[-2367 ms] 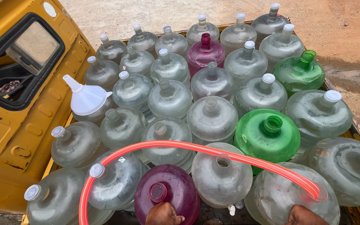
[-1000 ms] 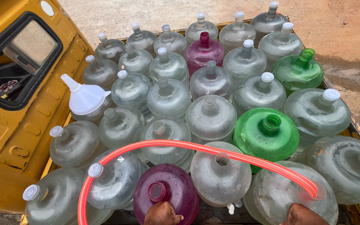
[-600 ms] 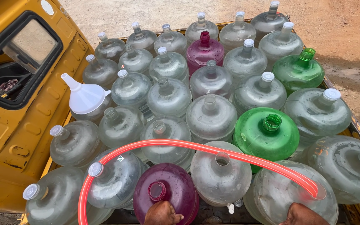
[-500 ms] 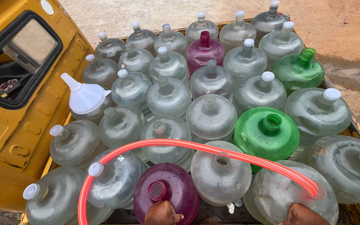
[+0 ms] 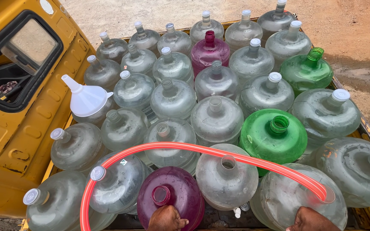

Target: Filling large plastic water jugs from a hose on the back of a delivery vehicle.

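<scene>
Down at the bottom edge, our left hand (image 5: 166, 218) rests on the near side of the maroon jug (image 5: 170, 203), just below its open neck; only the knuckles show, so we cannot tell whether its grip is spread or closed. Our right hand (image 5: 311, 219) lies against the near shoulder of a clear jug (image 5: 298, 199) at the lower right, cut off by the frame, and its grip cannot be told either. A red hose (image 5: 202, 149) arches over the front row, from the lower left beside a capped clear jug (image 5: 116, 186) across to the right, where its end meets the mouth of the clear jug by our right hand. Between the two hands stands another clear jug with an open neck (image 5: 227, 179). Behind it sits a green jug (image 5: 274, 134), uncapped. Rows of clear jugs fill the truck bed (image 5: 367, 128) beyond, with a second maroon jug (image 5: 210, 51) and a second green one (image 5: 307, 70). A white funnel (image 5: 84, 98) lies tilted among jugs on the left, next to the yellow cab (image 5: 18, 128).
</scene>
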